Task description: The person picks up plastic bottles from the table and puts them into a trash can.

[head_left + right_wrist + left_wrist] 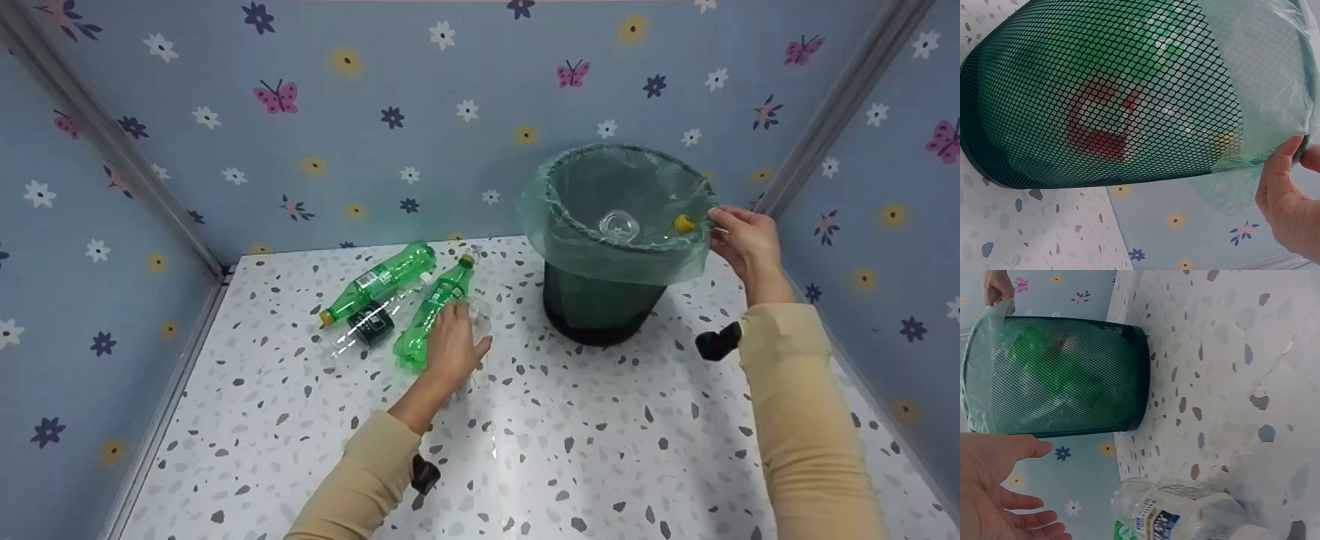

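My right hand pinches the rim of a dark mesh wastebasket together with its pale green plastic liner. My left hand has its fingers spread, hovering by a green plastic bottle with a yellow cap. Partly hidden under that hand is a clear bottle with a label; whether the fingers touch it I cannot tell. Further left lie another green bottle and a clear bottle with a black label. Inside the basket show a clear bottle base and a yellow cap.
The speckled white tabletop meets a blue flowered panel at the back and similar panels on both sides. The wastebasket stands at the back right, close to the rear panel. Green and red-labelled items show through its mesh.
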`<state>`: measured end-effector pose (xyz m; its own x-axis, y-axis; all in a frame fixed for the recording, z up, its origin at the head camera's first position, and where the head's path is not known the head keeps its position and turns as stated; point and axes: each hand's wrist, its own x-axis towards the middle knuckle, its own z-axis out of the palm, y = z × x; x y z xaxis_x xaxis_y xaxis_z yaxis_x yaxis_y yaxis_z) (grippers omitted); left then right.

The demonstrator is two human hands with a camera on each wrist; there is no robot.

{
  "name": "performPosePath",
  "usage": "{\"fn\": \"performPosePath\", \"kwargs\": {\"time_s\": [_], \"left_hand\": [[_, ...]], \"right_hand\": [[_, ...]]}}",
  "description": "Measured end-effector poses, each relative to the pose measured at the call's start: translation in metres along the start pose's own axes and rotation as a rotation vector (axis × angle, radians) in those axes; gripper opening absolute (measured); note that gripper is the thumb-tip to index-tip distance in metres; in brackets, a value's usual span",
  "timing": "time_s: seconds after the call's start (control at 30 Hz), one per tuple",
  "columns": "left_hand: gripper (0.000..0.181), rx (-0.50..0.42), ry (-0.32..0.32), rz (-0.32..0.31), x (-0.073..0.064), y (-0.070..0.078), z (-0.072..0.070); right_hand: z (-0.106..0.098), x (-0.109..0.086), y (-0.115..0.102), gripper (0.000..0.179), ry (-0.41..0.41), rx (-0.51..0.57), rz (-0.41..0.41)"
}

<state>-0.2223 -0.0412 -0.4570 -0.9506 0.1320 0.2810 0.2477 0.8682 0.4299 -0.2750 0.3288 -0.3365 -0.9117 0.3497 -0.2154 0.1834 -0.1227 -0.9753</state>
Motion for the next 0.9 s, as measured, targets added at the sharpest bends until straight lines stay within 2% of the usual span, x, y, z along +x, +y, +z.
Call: {"fn": "performPosePath", "kwargs": {"time_s": [0.2, 0.47, 0.9], "left_hand": [[0.072, -0.007, -0.006, -0.092, -0.017, -0.020, 0.016], [0.081, -0.019, -0.001, -0.205, -0.034, -0.035, 0.031], [0.085, -0.057, -0.034, -0.287, -0.046, -0.051, 0.044]], "right_hand": [[-0.001, 0.001, 0.001, 0.054, -0.011, -0.006, -0.002], [-0.001, 0.003, 0.002, 0.049, -0.012, -0.019, -0.016], [0.000, 0.002, 0.002, 0.054, -0.012, 0.000, -0.028]]}}
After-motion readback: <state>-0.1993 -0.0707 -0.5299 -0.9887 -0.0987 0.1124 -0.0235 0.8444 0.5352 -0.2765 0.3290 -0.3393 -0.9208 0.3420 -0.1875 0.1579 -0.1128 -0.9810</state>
